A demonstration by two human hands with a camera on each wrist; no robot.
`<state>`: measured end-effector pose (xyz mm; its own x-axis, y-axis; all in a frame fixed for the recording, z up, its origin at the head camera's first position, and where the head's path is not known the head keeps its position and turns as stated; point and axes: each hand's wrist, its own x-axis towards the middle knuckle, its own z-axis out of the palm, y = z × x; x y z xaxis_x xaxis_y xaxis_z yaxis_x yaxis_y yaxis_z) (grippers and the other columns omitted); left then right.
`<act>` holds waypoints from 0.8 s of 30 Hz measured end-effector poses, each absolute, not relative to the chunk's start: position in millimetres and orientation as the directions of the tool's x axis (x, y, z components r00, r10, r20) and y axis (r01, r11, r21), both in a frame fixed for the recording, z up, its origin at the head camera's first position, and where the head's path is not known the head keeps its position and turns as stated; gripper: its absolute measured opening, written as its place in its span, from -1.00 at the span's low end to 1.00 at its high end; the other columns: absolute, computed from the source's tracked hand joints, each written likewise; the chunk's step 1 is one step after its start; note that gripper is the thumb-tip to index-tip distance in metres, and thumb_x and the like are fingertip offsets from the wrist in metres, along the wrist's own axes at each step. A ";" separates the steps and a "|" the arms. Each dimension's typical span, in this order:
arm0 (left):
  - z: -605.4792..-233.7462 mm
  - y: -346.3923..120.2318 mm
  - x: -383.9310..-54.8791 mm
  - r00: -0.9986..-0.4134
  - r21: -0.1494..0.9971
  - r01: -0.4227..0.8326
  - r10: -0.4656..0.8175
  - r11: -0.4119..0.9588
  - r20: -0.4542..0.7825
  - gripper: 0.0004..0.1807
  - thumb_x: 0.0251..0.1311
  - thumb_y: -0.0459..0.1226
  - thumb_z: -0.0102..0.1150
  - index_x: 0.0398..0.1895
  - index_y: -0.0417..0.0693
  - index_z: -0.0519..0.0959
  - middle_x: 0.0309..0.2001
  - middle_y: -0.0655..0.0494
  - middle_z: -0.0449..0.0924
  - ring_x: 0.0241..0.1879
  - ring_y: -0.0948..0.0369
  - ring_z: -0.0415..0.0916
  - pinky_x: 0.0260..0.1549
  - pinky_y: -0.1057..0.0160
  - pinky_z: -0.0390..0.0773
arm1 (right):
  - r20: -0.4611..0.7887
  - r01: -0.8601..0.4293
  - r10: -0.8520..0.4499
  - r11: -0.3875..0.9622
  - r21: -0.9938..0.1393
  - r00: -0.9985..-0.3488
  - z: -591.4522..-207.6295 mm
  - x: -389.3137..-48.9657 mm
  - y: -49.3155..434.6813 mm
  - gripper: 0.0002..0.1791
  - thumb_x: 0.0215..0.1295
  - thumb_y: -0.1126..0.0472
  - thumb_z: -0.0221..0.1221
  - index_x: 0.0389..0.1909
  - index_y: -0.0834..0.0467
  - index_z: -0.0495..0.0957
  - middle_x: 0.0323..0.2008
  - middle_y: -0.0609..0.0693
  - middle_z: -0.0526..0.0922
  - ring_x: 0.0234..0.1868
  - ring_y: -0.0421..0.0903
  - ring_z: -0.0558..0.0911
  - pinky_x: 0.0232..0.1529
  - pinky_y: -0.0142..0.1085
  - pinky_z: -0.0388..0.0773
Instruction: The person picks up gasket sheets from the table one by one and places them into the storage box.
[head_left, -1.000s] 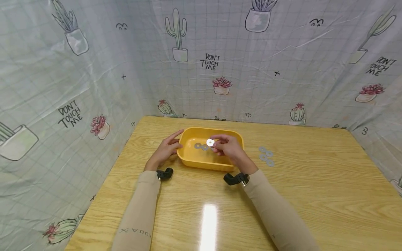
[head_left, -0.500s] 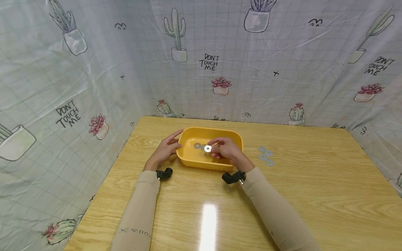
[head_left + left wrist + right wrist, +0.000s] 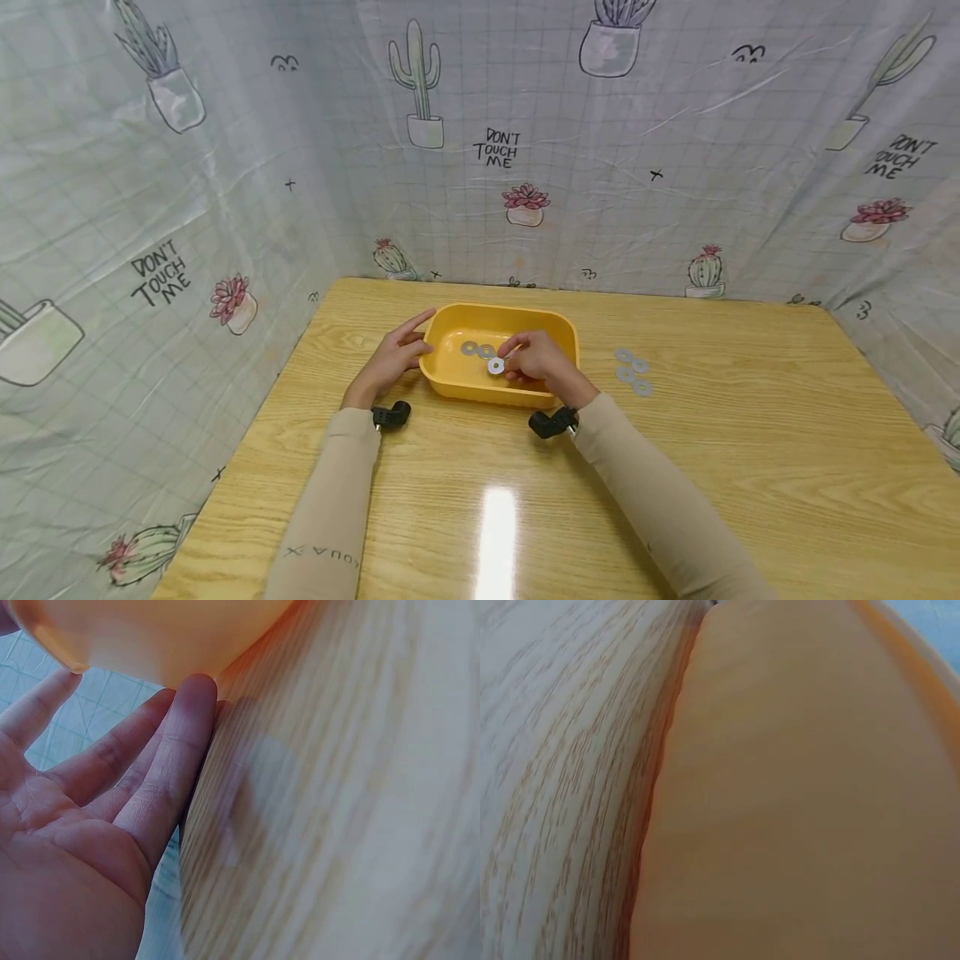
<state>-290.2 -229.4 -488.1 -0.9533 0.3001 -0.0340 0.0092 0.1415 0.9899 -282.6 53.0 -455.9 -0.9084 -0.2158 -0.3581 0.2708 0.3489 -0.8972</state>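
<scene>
In the head view, a yellow plastic basin stands on the wooden table. My left hand rests against its left end. In the left wrist view, the fairly straight fingers touch the basin's outer wall. Reaching over the basin's near right side, my right hand pinches a flat metal washer by its edge, low inside. Two more washers lie on the basin floor, left of and behind the held one. The right wrist view shows only the basin's outer wall and table, no fingers.
Several grey washers lie grouped on the table, right of the basin. A curtain printed with cacti hangs behind the table and along its left side. Black wrist cameras sit on both wrists.
My right hand has lowered the washer and shifted it slightly left and nearer, into the basin. The left hand stays at the basin's left end. The view has shifted slightly.
</scene>
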 end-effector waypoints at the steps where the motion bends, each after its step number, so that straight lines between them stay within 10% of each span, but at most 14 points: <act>1: -487.8 -229.5 -289.9 -0.954 0.990 0.009 0.298 0.143 -0.034 -0.26 0.43 -0.33 0.07 0.63 0.22 0.17 0.39 -0.29 0.41 0.30 -0.22 0.47 -0.04 0.25 0.71 | -0.358 0.269 -0.215 0.354 -0.896 -0.909 -456.1 -282.4 52.7 -0.81 0.29 0.47 0.19 -0.10 0.31 0.63 -0.49 0.04 0.62 -0.58 -0.17 0.59 -0.53 -0.43 0.56; 24: -488.3 -229.1 -291.5 -0.950 0.992 -0.014 0.308 0.123 -0.052 -0.25 0.44 -0.36 0.06 0.64 0.21 0.14 0.41 -0.30 0.38 0.34 -0.25 0.42 -0.03 0.26 0.71 | -0.147 0.085 -0.048 0.627 -0.774 -0.988 -456.8 -284.1 49.6 -0.87 0.16 0.42 0.25 -0.37 0.14 0.54 -0.61 0.01 0.54 -0.62 -0.09 0.51 -0.63 -0.40 0.32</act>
